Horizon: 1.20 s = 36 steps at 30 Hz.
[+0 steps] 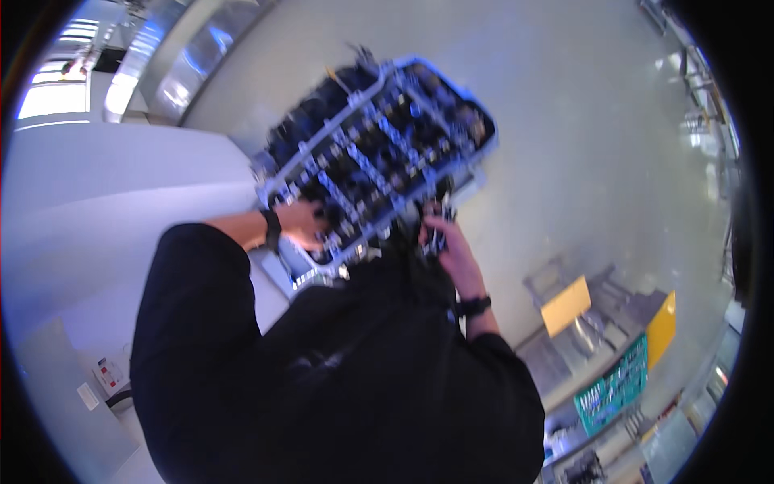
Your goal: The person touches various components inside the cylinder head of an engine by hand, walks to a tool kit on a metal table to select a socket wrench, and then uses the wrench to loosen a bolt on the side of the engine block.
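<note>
Left hand half-curled over engine | right hand curled alongside, holds blurred, can't be told | even pressure advised now

Left arm: elbow bent, swung wide to the left; bare forearm angled inward, black band on wrist. Left hand back up, fingers pointing right, tips hard to make out. Right arm: reaching forward, forearm steeper, leaning slightly inward, dark band on wrist. Right hand fingers bent, grip unclear from blur. Hands apart, roughly level. Torso in black top, dark sleeves ending short of both wrists.
</note>
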Available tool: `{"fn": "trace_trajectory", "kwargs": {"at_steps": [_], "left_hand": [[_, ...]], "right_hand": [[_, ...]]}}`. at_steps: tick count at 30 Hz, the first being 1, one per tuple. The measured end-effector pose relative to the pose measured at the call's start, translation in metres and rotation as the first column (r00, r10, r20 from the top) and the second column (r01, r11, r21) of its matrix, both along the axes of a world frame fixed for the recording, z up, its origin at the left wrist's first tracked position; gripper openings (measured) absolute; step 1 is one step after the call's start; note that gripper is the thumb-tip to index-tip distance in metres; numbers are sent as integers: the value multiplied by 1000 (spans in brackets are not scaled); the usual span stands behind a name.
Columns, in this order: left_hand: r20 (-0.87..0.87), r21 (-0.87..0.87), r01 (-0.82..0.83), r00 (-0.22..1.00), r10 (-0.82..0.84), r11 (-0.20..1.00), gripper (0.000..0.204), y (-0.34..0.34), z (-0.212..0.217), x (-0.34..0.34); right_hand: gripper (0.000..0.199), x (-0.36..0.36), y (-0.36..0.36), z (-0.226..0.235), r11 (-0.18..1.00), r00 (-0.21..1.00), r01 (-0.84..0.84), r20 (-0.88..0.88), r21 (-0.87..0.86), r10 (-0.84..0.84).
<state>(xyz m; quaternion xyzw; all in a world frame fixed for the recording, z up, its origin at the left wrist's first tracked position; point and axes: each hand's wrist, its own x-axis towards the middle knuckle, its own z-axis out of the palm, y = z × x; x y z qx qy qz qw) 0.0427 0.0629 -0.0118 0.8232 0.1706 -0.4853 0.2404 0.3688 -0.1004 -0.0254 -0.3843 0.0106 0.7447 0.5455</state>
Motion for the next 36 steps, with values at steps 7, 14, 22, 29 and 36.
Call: {"fn": "trace_trajectory", "kwargs": {"at_steps": [7,14,22,29,36], "left_hand": [[-139,43,-36,989,41,998,64,3,30,32],[-211,109,-117,968,138,987,62,-8,62,50],[-172,34,-107,979,111,994,67,-13,37,37],[-201,58,-150,967,159,987,67,-10,41,40],[-266,47,-190,944,195,981,70,-7,41,49]], "right_hand": [[34,-5,-10,0,998,998,-60,-29,19,60],[37,-13,-16,7,986,989,-143,-27,84,146],[36,-17,-22,6,989,992,-126,-4,72,126],[34,-17,-21,3,993,996,-92,2,75,92],[37,-11,-25,1,995,997,-75,8,61,75]]}}
